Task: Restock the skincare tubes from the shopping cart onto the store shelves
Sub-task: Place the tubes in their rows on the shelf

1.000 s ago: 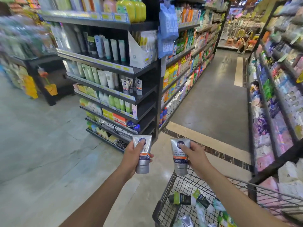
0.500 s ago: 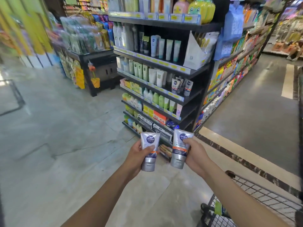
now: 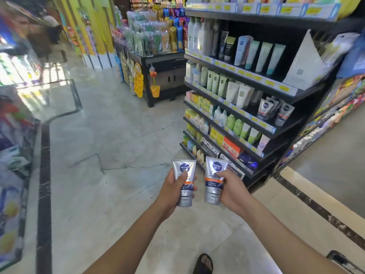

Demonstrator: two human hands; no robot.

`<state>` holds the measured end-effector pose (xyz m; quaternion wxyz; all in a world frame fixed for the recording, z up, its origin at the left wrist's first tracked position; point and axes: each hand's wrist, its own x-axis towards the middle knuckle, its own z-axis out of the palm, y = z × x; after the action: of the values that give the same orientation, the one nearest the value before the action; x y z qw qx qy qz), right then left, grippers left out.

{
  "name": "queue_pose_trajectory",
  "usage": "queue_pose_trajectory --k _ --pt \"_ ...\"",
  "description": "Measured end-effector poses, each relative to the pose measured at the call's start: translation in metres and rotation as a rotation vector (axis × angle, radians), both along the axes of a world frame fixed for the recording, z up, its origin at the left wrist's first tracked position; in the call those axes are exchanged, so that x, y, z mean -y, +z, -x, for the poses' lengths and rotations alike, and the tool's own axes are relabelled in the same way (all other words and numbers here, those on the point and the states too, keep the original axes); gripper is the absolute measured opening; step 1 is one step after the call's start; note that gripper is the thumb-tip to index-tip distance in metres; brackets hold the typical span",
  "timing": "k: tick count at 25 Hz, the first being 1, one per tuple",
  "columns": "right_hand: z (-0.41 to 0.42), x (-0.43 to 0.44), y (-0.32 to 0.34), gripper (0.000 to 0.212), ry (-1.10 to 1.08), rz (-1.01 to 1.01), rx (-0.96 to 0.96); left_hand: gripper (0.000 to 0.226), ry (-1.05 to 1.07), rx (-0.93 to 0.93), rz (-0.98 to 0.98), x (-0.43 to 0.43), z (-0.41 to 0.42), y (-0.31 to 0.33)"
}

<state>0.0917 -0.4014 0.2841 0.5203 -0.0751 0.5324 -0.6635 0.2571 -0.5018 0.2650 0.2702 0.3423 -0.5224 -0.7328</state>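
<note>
skincare tubes, two of them, are in my bare hands before a shop shelf unit, seen from the head camera. my left hand (image 3: 170, 187) grips the left tube (image 3: 186, 194) around its lower half, thumb laid across the printed front, fingers wrapped behind. my right hand (image 3: 233, 191) grasps the right tube (image 3: 213, 189) from its right side, fingertips pinching across the label. both tubes are silver with a round dark blue logo and an orange band. they are held upright, cap end down, side by side and just apart, above the pale marble floor (image 3: 118, 135).

the shelf unit (image 3: 243, 112) stands ahead and to my right, black with yellow price tags along each rail. toward the right end of one middle shelf, matching silver tubes (image 3: 264, 109) stand leaning together. white tubes (image 3: 241, 94) and pale green tubes (image 3: 214, 82) stand to their left. the shelf above carries teal tubes (image 3: 262, 56) and a white cardboard display box (image 3: 304, 66). the lower shelves hold green bottles (image 3: 234, 123) and an orange pack (image 3: 231, 148).

past the unit's left end, a low black stand (image 3: 164, 56) is stacked with packets (image 3: 154, 36), and an orange cup (image 3: 155, 91) hangs at its side. my foot in a dark sandal (image 3: 203, 264) shows at the bottom edge. the far left of the shop is blurred.
</note>
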Motion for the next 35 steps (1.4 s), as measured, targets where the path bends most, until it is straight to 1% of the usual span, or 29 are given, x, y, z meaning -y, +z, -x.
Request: queue_pose_trajectory --k 3,6,10,12,15,18,20,24,27,32,35 --pt "0.023 0.036 -0.010 0.029 0.049 0.017 0.009 0.021 0.015 -0.003 0.019 0.029 0.022 -0.002" --pt "0.054 0.067 -0.013 0.029 0.073 0.049 -0.035 0.018 0.025 0.007 0.023 0.058 0.055 -0.001" --pt "0.115 0.102 -0.015 0.032 0.055 0.064 -0.073 0.019 0.019 0.037 0.052 0.099 0.116 0.003" --pt "0.144 0.113 -0.018 0.036 0.033 0.071 -0.051 0.019 0.010 0.052 0.066 0.115 0.146 0.003" --pt "0.182 0.120 -0.022 0.038 -0.036 0.075 -0.028 0.018 -0.035 0.058 0.071 0.130 0.189 -0.001" --pt "0.210 0.117 -0.020 0.034 -0.109 0.069 -0.079 0.018 -0.084 0.059 0.076 0.141 0.227 -0.008" --pt "0.228 0.113 -0.022 0.029 -0.147 0.040 -0.144 0.021 -0.133 0.046 0.064 0.146 0.251 -0.013" --pt "0.263 0.104 -0.026 0.026 -0.261 -0.042 -0.278 0.021 -0.217 0.037 0.018 0.153 0.293 -0.016" --pt "0.289 0.101 -0.022 0.025 -0.377 -0.087 -0.299 0.022 -0.321 0.023 -0.006 0.166 0.331 -0.017" --pt "0.320 0.116 -0.012 0.028 -0.562 -0.097 -0.304 0.019 -0.479 0.038 -0.001 0.204 0.386 -0.007" --pt "0.332 0.136 -0.006 0.025 -0.682 -0.168 -0.444 0.021 -0.574 0.030 0.041 0.237 0.414 -0.001"
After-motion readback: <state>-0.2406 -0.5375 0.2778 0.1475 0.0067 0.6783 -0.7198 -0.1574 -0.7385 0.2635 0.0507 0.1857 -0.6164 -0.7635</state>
